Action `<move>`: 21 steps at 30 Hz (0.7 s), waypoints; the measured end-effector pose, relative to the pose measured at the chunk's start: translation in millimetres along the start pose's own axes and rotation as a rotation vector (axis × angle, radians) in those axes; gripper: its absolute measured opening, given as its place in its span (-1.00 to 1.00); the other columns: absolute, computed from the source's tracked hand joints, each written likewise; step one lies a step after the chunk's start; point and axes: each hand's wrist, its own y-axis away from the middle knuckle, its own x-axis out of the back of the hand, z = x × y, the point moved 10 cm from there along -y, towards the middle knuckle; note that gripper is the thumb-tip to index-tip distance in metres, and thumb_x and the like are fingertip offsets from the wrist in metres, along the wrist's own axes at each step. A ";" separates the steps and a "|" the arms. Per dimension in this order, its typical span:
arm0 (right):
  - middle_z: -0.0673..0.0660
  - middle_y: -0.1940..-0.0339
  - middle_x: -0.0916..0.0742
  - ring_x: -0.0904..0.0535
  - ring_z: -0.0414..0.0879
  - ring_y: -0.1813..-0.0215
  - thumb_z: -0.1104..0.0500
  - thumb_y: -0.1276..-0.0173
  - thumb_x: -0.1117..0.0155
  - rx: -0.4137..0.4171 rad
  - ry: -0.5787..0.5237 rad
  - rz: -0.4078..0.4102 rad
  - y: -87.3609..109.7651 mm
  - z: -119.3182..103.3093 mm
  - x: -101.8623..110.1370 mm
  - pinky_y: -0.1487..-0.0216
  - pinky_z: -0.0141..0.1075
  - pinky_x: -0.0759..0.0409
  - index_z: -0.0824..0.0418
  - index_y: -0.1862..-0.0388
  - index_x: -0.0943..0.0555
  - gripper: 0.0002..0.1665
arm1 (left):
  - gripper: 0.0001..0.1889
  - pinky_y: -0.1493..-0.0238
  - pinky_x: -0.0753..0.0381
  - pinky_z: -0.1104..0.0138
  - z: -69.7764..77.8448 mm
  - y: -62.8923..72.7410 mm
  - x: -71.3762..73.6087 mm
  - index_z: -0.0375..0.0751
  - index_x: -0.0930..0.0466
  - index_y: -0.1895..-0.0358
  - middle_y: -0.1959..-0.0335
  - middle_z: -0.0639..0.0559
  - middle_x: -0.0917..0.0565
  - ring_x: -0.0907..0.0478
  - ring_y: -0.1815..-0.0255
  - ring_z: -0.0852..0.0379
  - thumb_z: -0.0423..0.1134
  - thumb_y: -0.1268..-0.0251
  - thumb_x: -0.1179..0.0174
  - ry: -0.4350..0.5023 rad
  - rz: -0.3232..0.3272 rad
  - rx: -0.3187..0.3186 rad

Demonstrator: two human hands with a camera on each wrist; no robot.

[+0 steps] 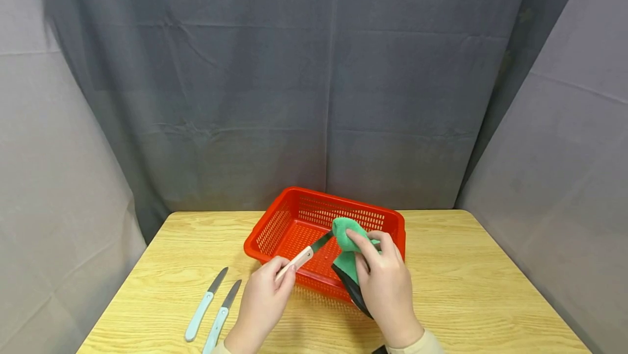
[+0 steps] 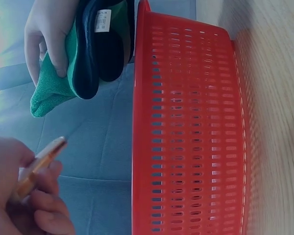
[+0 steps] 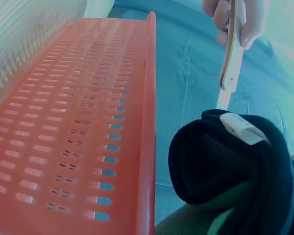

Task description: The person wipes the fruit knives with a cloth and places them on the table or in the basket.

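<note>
My left hand (image 1: 267, 291) grips the pale handle of a knife (image 1: 300, 259), its blade slanting up to the right above the basket. A green cloth (image 1: 349, 234) with a black edge is pinched in my right hand (image 1: 387, 283), and it covers the blade's tip. In the right wrist view the folded cloth (image 3: 230, 161) shows its dark border and a white label; the knife (image 3: 231, 68) points down toward it. The left wrist view shows the cloth (image 2: 54, 90) hanging from the right hand's fingers. Below both hands stands a red perforated basket (image 1: 275, 217).
Two knives with light blue handles, one knife (image 1: 206, 305) and another knife (image 1: 223, 316), lie side by side at the left of the wooden table (image 1: 481, 283). Grey curtains (image 1: 255, 81) enclose the back and sides. A small dark object (image 1: 380, 349) shows near the right sleeve.
</note>
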 end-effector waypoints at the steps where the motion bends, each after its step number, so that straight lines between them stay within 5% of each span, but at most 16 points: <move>1: 0.21 0.10 -0.63 -0.62 0.10 0.27 0.48 -0.05 -0.54 0.001 -0.001 -0.002 0.4 -0.2 -0.4 0.37 -0.10 -0.65 -0.03 -0.09 -0.75 -0.35 | -0.96 0.59 -0.35 0.45 -0.1 -0.2 -0.4 -0.09 -0.67 0.28 0.58 0.21 -0.45 -0.28 0.62 0.38 -0.26 -0.36 -0.29 0.002 -0.006 0.006; 15: 0.18 0.10 -0.63 -0.63 0.06 0.25 0.48 -0.06 -0.54 0.012 -0.011 -0.023 1.5 -4.3 -2.0 0.36 -0.14 -0.67 -0.04 -0.11 -0.74 -0.34 | -0.94 0.52 -0.42 0.44 1.9 -11.2 -6.5 -0.14 -0.61 0.21 0.43 0.13 -0.49 -0.32 0.55 0.31 -0.26 -0.40 -0.28 0.021 -0.099 0.026; 21: 0.16 0.11 -0.64 -0.63 0.04 0.24 0.45 -0.07 -0.55 0.003 -0.009 -0.029 1.9 -4.8 -3.0 0.38 -0.15 -0.67 -0.06 -0.10 -0.75 -0.36 | -0.92 0.48 -0.38 0.43 4.7 -19.2 -7.0 -0.11 -0.57 0.18 0.37 0.07 -0.50 -0.27 0.56 0.29 -0.28 -0.36 -0.28 -0.040 -0.118 -0.006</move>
